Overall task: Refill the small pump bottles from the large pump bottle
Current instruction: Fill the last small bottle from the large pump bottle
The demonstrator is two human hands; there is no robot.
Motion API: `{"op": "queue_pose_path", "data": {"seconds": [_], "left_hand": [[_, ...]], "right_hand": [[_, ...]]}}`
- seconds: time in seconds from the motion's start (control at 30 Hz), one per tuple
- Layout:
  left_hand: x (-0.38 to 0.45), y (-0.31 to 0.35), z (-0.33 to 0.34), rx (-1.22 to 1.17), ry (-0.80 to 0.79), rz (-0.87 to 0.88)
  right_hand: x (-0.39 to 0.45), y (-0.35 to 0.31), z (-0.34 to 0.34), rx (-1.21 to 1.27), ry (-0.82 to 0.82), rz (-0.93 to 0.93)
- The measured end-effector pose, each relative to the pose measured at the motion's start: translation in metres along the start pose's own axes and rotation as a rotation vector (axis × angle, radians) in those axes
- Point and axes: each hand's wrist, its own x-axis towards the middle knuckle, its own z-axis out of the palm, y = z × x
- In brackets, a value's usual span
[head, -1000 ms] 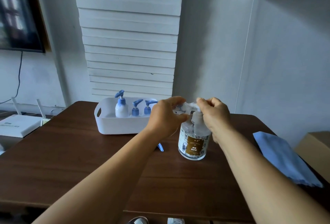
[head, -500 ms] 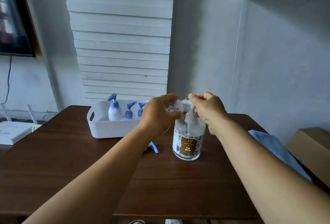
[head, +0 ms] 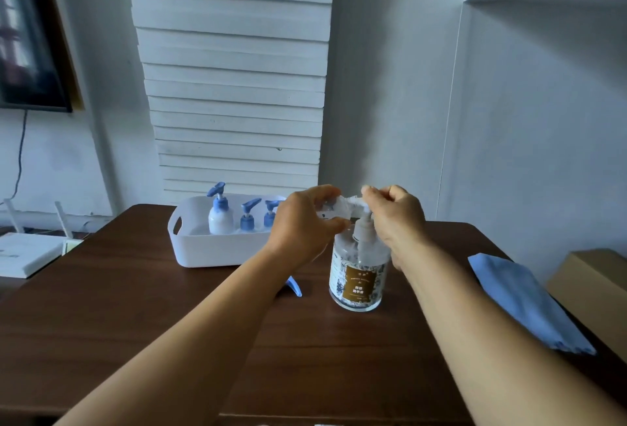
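Keep your left hand (head: pixel 302 225) clamped round the small bottle (head: pixel 326 211) under the spout, right hand (head: pixel 395 218) pinching the large pump bottle (head: pixel 358 273) head; press slowly.

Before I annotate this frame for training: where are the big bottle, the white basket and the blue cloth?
Big bottle (head: pixel 358 281): head view, on its brown label.
White basket (head: pixel 217 249): head view, on its front wall.
Blue cloth (head: pixel 522 296): head view, on the middle of the cloth.

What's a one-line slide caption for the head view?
Both hands, left and right, grip the pump head of the large pump bottle on the table; small pump bottles wait in a white bin.
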Motion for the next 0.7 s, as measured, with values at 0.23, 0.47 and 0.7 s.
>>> {"op": "queue_pose_path", "data": {"seconds": [0.23,0.47,0.7], "left_hand": [[0.000,0.000,-0.002,-0.018,-0.006,-0.005],[-0.003,-0.003,0.000,-0.016,-0.013,-0.022],[0.002,0.001,-0.002,-0.002,0.006,0.001]], "right_hand": [[0.003,-0.005,-0.007,0.001,-0.078,0.056],[-0.003,0.006,0.005,-0.017,-0.028,0.025],[0.003,-0.001,-0.002,-0.004,-0.028,-0.011]]}}
